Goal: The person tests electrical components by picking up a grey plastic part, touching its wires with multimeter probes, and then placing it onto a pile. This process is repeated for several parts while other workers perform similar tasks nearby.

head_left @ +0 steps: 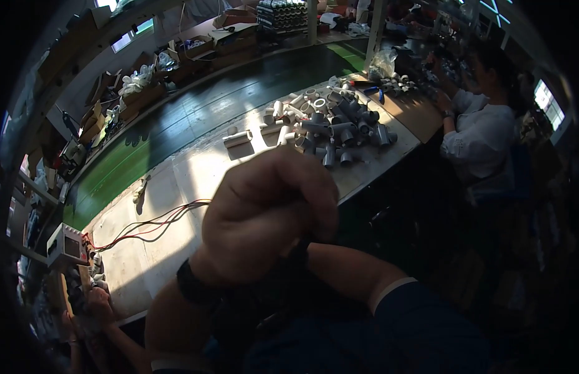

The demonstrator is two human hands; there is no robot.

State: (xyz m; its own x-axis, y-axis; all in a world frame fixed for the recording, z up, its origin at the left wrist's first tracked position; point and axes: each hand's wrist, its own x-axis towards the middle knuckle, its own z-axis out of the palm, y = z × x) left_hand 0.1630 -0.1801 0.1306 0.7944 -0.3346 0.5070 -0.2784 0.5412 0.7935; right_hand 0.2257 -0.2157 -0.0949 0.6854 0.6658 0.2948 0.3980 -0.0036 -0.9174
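My left hand (pixel 264 206), with a dark band (pixel 191 283) on its wrist, is raised over the table's near edge. Its fingers curl inward; whatever they may hold is out of sight. From the lower right comes my right forearm (pixel 345 268) in a dark blue sleeve (pixel 420 318). It ends behind the left hand beside a small dark shape, so the right hand's fingers are hidden. Beyond both hands, a pile of grey pipe fittings (pixel 345 121) lies on the pale tabletop (pixel 171 187). A separate grey tee fitting (pixel 237 138) rests left of the pile.
A boxy meter (pixel 67 244) with red and black leads (pixel 155 221) stands at the left. Another person's hand (pixel 101 305) is near it. A person in white (pixel 483 131) sits at the right. Beyond the table runs a green surface (pixel 202 103), with boxes behind it.
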